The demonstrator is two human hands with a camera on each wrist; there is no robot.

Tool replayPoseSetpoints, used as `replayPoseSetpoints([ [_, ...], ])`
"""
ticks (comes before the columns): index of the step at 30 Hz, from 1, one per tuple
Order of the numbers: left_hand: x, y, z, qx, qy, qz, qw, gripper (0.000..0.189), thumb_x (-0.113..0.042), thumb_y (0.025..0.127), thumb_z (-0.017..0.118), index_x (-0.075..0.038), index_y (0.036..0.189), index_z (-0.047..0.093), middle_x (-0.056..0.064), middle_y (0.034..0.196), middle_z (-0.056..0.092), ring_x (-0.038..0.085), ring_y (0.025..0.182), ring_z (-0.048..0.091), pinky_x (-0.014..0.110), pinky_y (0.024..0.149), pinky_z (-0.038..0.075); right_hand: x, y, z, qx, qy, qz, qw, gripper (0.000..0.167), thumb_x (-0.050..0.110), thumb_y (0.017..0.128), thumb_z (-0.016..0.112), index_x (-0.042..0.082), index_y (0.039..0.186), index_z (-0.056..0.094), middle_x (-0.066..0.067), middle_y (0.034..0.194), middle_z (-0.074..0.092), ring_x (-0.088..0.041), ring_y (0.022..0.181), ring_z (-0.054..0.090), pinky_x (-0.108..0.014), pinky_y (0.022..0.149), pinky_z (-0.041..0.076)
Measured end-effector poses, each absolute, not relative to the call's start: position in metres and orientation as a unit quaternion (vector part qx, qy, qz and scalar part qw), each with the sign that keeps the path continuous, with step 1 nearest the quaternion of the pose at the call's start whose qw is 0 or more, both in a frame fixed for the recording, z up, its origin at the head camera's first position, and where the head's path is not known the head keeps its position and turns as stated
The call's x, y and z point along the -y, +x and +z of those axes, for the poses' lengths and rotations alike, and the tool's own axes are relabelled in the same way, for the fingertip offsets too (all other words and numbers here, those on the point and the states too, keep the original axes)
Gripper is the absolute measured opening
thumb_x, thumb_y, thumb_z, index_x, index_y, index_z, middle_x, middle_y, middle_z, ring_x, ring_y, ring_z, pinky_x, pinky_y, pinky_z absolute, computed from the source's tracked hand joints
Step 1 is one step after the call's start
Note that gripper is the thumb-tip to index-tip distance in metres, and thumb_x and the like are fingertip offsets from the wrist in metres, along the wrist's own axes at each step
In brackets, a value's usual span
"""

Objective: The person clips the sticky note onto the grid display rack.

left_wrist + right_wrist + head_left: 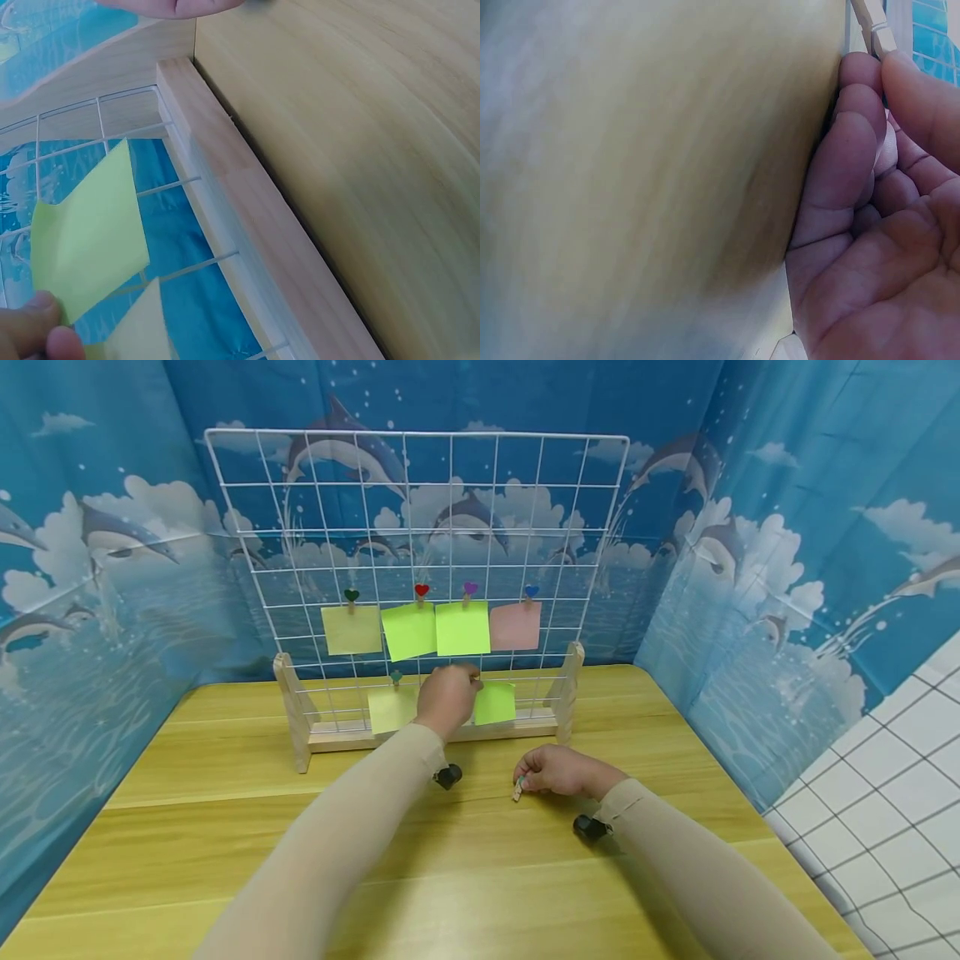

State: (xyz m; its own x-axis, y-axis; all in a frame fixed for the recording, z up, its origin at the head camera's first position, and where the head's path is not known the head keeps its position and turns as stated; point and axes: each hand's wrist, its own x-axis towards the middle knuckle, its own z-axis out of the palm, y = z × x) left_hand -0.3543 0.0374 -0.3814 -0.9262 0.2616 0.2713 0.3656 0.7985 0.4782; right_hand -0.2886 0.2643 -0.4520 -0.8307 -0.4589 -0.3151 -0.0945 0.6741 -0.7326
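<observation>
My left hand (447, 697) is at the lower part of the white wire grid (451, 485), pinching a bright green sticky note (495, 703) by its upper left corner. In the left wrist view, thumb and finger meet at the corner of this note (97, 232). My right hand (566, 770) is low over the table, right of the grid's front. Between its thumb and forefinger it pinches a small wooden clothespin (517, 790) with a bluish-green decoration; the pin's wooden legs (875, 30) show past the fingertips in the right wrist view. Its other fingers are curled.
Notes hang from heart-topped clothespins in an upper row: yellow (352, 631), two green (462, 628), pink (515, 627). Lower left hangs a pale yellow note (392, 710) under a green-topped clothespin (396, 677). A wooden stand (292, 714) holds the grid on the wooden table (187, 793).
</observation>
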Motion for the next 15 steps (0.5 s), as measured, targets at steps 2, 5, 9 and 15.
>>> replayPoseSetpoints([
  [2,-0.0385,-0.3543,-0.3816,0.944,-0.162,-0.271,0.100,0.025,-0.027,0.107,0.063,-0.017,0.124,0.078,0.000,0.117,0.080,0.025,0.115,0.074,0.049,0.128,0.034,-0.2645,-0.2890,-0.4524,-0.882,-0.154,-0.373,0.244,0.011,0.008,0.104,0.063,0.006,0.105,0.073,0.002,0.082,0.062,-0.011,0.069,0.047,-0.023,0.062,0.038],
  [5,-0.0398,-0.3529,-0.3818,0.943,-0.156,-0.277,0.102,0.024,-0.026,0.107,0.064,-0.016,0.122,0.079,0.001,0.116,0.080,0.025,0.115,0.074,0.049,0.127,0.035,-0.2645,-0.2891,-0.4526,-0.882,-0.152,-0.373,0.243,0.010,0.008,0.104,0.063,0.006,0.104,0.073,0.002,0.082,0.062,-0.012,0.069,0.047,-0.024,0.062,0.038],
  [9,-0.0403,-0.3512,-0.3825,0.940,-0.154,-0.288,0.103,0.024,-0.024,0.107,0.063,-0.014,0.122,0.079,0.001,0.114,0.081,0.025,0.111,0.075,0.049,0.127,0.036,-0.2636,-0.2881,-0.4521,-0.883,-0.150,-0.373,0.244,0.010,0.008,0.104,0.063,0.006,0.104,0.073,0.002,0.083,0.062,-0.012,0.069,0.047,-0.023,0.062,0.038],
  [15,-0.0407,-0.3518,-0.3845,0.937,-0.154,-0.295,0.109,0.022,-0.023,0.107,0.064,-0.014,0.118,0.080,0.001,0.108,0.081,0.025,0.104,0.077,0.049,0.126,0.036,-0.2627,-0.2876,-0.4506,-0.884,-0.151,-0.369,0.245,0.010,0.008,0.105,0.063,0.007,0.103,0.073,0.003,0.083,0.062,-0.011,0.068,0.046,-0.023,0.061,0.037],
])
